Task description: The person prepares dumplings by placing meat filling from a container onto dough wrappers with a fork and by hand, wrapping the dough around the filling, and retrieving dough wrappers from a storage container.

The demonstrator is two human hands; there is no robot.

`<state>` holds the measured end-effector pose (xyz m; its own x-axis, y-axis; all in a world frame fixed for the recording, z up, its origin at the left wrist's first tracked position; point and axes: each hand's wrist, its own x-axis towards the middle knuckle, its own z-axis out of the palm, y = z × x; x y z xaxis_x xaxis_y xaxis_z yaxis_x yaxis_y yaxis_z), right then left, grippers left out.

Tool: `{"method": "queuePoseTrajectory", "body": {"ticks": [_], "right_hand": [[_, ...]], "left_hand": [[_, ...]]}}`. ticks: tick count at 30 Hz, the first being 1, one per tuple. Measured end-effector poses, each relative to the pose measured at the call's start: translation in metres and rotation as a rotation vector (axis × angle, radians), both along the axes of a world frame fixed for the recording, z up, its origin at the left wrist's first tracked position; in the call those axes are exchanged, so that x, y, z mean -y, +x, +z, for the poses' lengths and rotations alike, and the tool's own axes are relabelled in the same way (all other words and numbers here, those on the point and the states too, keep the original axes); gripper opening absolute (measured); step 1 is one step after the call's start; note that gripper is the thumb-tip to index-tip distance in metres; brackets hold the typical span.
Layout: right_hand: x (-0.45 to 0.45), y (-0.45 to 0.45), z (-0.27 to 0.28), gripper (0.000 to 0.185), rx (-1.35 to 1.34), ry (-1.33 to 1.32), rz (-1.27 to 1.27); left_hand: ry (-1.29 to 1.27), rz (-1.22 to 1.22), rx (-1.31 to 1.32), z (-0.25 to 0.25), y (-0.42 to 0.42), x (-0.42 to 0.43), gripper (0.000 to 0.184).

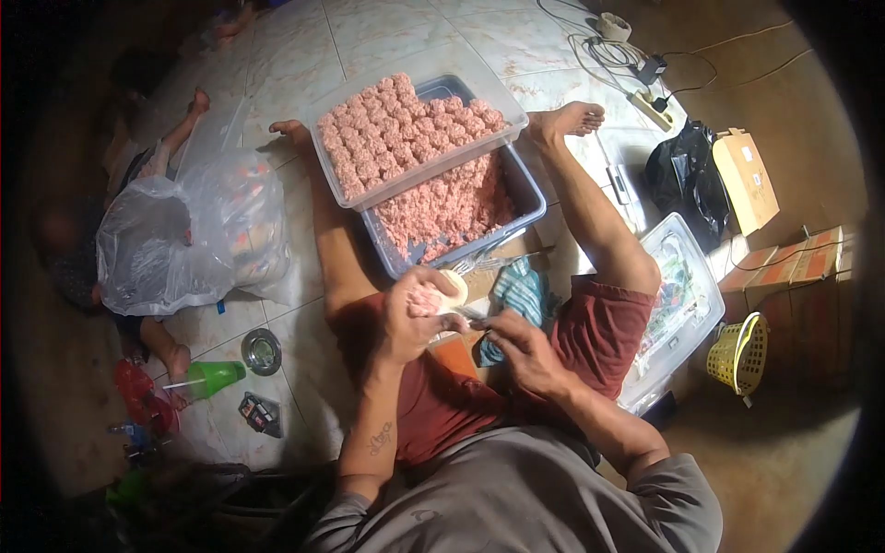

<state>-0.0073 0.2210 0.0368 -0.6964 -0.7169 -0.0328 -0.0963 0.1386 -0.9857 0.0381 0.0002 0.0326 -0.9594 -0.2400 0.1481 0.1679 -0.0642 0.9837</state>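
Between my knees, a clear plastic tray (427, 194) holding rows of pink meat portions (369, 129) rests across a blue-grey tub (527, 189) of loose minced meat (442, 207). My left hand (412, 313) is curled round a pale round wrapper (454, 288) with pink filling on it. My right hand (523, 346) pinches a thin utensil, whose tip lies beside the wrapper near my left thumb. Behind my right hand is a blue striped cloth (519, 288).
At the left, a person's legs and arm show beside a large plastic bag (147, 249). A metal ashtray (262, 351) and green cup (214, 378) stand nearby. At the right are a lidded clear container (687, 304), yellow basket (737, 355), black bag (684, 175) and power strip (652, 111).
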Motion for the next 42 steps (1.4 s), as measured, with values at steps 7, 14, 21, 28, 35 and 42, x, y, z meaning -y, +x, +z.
{"method": "queuePoseTrajectory", "body": {"ticks": [7, 14, 21, 28, 35, 42], "right_hand": [[0.008, -0.017, 0.027, 0.022, -0.29, 0.064, -0.184], [-0.002, -0.079, 0.07, 0.025, -0.769, 0.156, 0.134], [0.013, -0.037, 0.083, 0.015, -0.382, 0.156, -0.049], [0.02, -0.019, 0.073, 0.005, -0.21, 0.22, -0.239], [0.026, -0.014, 0.088, 0.006, -0.135, 0.29, -0.178], [0.018, -0.014, 0.083, 0.004, -0.253, 0.233, -0.216]], "left_hand": [[-0.147, 0.131, 0.134, 0.022, -0.001, -0.005, 0.037], [-0.595, -0.142, 0.15, 0.012, -0.007, 0.005, 0.034], [-0.359, -0.049, 0.05, 0.016, -0.004, 0.008, 0.037], [-0.336, 0.14, -0.006, 0.006, -0.006, -0.002, 0.032], [-0.185, 0.107, 0.008, -0.01, -0.004, -0.005, 0.029], [-0.372, 0.085, -0.005, -0.017, -0.001, -0.001, 0.03]]}}
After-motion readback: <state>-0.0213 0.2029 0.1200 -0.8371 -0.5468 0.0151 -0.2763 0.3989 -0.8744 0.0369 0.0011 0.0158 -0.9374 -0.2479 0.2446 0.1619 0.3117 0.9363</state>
